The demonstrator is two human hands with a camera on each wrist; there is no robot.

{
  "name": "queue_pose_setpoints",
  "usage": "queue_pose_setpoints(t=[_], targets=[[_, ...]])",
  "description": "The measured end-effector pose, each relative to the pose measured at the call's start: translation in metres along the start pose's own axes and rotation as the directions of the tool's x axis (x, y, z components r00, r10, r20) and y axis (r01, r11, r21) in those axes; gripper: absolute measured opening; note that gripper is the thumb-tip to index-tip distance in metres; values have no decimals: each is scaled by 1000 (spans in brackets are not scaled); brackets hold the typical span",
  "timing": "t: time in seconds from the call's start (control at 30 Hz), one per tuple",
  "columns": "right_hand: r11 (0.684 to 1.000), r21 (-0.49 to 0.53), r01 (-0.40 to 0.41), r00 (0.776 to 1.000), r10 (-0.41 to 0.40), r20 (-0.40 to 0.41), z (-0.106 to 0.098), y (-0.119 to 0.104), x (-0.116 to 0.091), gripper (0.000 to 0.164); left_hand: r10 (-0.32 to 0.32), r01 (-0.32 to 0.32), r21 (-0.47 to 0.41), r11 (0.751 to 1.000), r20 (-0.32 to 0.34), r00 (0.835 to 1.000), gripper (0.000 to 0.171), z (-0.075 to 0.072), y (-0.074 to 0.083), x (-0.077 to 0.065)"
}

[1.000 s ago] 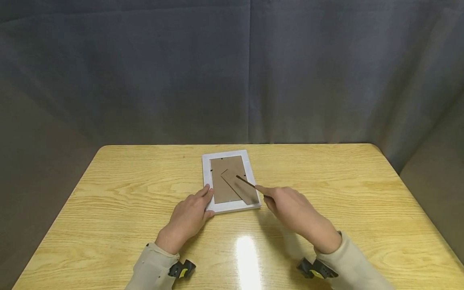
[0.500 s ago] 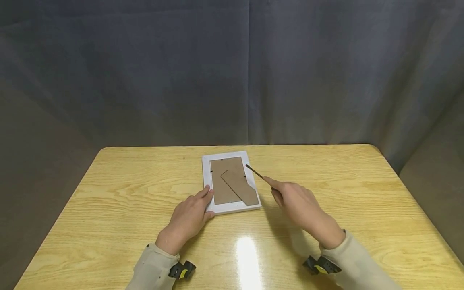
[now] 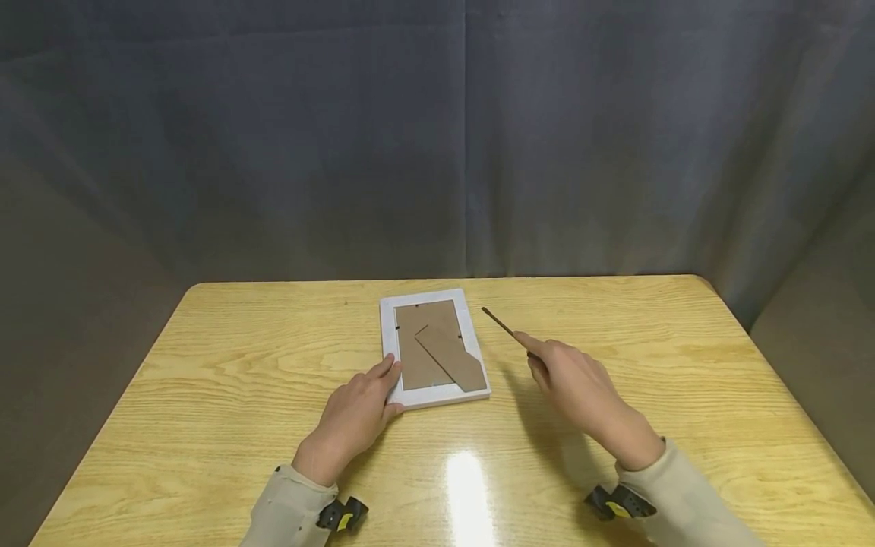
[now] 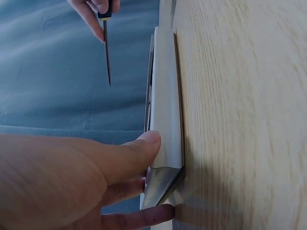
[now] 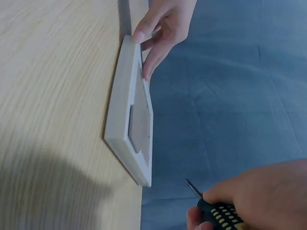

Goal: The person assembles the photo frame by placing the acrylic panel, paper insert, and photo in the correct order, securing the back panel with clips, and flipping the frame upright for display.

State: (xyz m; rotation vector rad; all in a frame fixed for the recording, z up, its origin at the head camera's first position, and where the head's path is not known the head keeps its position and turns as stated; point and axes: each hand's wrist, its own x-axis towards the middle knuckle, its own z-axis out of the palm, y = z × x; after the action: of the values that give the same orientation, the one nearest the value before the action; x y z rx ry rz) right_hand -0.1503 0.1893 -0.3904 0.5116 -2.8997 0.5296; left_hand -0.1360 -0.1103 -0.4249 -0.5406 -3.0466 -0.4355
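Note:
A white picture frame (image 3: 429, 396) lies face down on the table, its brown backing board (image 3: 425, 365) and slanted stand leg (image 3: 453, 360) facing up. Small dark tabs show along the backing's edges. My left hand (image 3: 358, 410) grips the frame's near left corner, thumb on the near edge and fingers over the left side. To the right of the frame, my right hand (image 3: 574, 380) holds a screwdriver (image 5: 220, 214) by its dark handle with yellow dots. Its thin shaft (image 3: 502, 322) points up and left, the tip apart from the frame in the air.
The wooden table (image 3: 239, 365) reaches back to a dark grey curtain (image 3: 342, 152) that also hangs at both sides. Each wrist wears a black strap with a yellow mark. A bright light reflection lies on the tabletop near the front.
The screwdriver, in my right hand, has moved off the frame's backing to the right, past the frame's edge. My left hand has stayed at the corner, and the frame has not moved noticeably.

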Motion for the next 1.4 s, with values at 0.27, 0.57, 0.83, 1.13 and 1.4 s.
queue_pose_setpoints(t=[0.27, 0.57, 0.83, 1.13, 1.4], targets=[[1000, -7, -5, 1000, 5, -14, 2, 12, -5, 44, -8, 8, 4, 1000, -3, 1000, 60, 3, -1, 0], [999, -33, -32, 999, 32, -25, 3, 30, -9, 44, 2, -2, 5, 1000, -10, 1000, 60, 2, 0, 0], [998, -23, -64, 998, 64, -13, 5, 45, -12, 44, -1, 1, 9, 1000, -13, 1000, 59, 2, 0, 1], [999, -17, -32, 998, 31, -48, 12, 65, -12, 45, 3, -2, 21, 1000, -13, 1000, 60, 2, 0, 0], [996, -32, -84, 996, 84, -13, 19, 82, -14, 44, 1, 0, 24, 1000, -7, 1000, 60, 2, 0, 0]])
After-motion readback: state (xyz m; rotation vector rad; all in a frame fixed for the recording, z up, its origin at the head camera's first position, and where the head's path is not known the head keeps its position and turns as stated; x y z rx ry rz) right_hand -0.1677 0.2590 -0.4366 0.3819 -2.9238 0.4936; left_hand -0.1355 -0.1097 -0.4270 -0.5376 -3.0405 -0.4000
